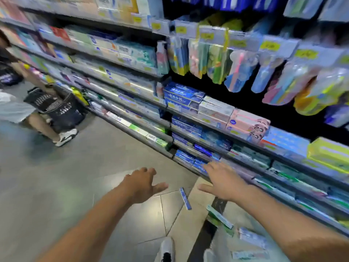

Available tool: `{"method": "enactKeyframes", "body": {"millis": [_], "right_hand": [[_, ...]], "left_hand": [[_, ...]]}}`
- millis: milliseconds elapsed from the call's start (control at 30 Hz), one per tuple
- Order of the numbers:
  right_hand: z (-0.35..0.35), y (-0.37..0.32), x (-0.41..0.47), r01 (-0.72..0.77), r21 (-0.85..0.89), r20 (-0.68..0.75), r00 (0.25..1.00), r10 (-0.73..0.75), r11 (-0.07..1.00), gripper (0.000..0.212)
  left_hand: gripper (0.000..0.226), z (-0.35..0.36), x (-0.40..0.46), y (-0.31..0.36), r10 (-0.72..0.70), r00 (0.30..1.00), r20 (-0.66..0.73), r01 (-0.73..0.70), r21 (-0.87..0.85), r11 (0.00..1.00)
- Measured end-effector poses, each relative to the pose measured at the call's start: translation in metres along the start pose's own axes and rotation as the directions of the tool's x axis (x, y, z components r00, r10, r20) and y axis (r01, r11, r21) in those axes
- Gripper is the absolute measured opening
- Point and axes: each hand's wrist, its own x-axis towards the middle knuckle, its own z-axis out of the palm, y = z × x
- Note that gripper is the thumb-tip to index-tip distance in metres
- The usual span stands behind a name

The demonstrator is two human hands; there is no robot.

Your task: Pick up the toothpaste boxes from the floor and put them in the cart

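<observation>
While both hands are reaching out w/ fingers spread, left hand (142, 183) & right hand (223, 183) holding nothing, long blue-white toothpaste boxes (185, 198) are lying on grey tiled floor (75, 186), lower centre-right.

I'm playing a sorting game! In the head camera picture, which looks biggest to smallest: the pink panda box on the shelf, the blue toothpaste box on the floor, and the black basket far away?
1. Black basket, biggest, though far away.
2. Pink panda box.
3. Blue toothpaste box, smallest, thin and nearest the camera.
</observation>
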Motion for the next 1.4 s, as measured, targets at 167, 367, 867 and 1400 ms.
{"method": "enactKeyframes", "body": {"millis": [167, 367, 867, 1400], "right_hand": [[0.038, 0.024, 0.007, -0.274, 0.098, 0.025, 0.962, 0.273, 0.957, 0.075], [0.131, 0.062, 0.009, -0.464, 0.163, 0.151, 0.884, 0.443, 0.871, 0.073], [0.592, 0.163, 0.150, -0.632, 0.169, 0.285, 0.766, 0.576, 0.757, 0.058], [0.780, 0.186, 0.193, -0.589, -0.083, 0.111, 0.796, 0.595, 0.804, 0.046]], "left_hand": [[0.084, 0.011, 0.085, 0.013, 0.196, 0.971, 0.135, -0.210, 0.092, 0.973], [0.082, 0.071, 0.173, 0.037, 0.259, 0.932, 0.253, -0.301, 0.143, 0.943], [0.077, 0.460, 0.489, 0.012, 0.335, 0.877, 0.344, -0.458, 0.392, 0.797], [0.041, 0.617, 0.610, 0.023, 0.397, 0.835, 0.380, -0.526, 0.762, 0.377]]}}
